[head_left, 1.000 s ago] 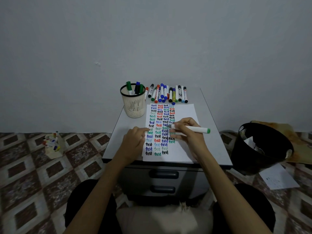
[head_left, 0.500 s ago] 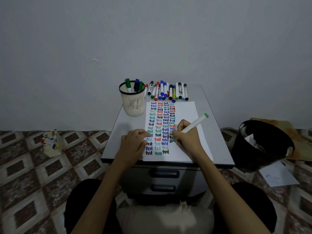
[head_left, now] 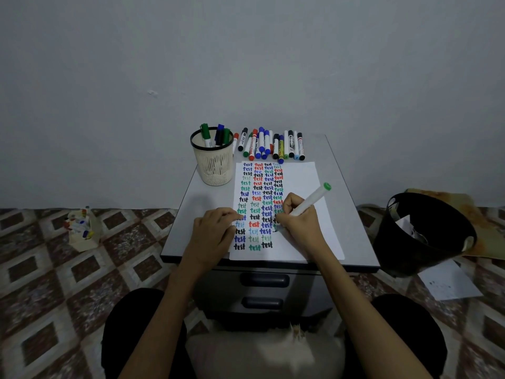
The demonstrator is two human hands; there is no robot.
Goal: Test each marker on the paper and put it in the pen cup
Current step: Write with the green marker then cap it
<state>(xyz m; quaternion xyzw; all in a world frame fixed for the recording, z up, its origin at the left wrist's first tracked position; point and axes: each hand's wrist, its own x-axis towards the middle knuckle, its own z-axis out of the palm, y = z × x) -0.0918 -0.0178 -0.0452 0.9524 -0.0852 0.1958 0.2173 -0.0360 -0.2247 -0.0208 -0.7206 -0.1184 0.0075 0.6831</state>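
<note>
step: testing the green marker (head_left: pixel 310 200) on the paper (head_left: pixel 299 176), writing at the bottom of the fourth column, around 5 o'clock of the filled-in rows

how to do it well: I'd say keep the strokes short and light so the new word doesn't smear into the ones right next to it, and keep the sheet pinned so it can't slide on the tabletop (head_left: pixel 338 170)

right hand (head_left: pixel 299 222): grip is closed around the marker low on the barrel, pen-style. Barrel tilts up toward 1 o'clock, green end in the air. The tip is hidden behind the fingers, so can't say if it's actually touching

left hand (head_left: pixel 213 231): flat-ish on the left edge of the paper, fingers loosely curled, holding nothing, just pressing the sheet down

pen cup (head_left: pixel 212 160): at 11 o'clock of the paper, a few markers already standing in it

untested markers (head_left: pixel 270 144): a row lying at 12 o'clock, just past the top edge of the paper

progress guess: plenty left to go
</note>
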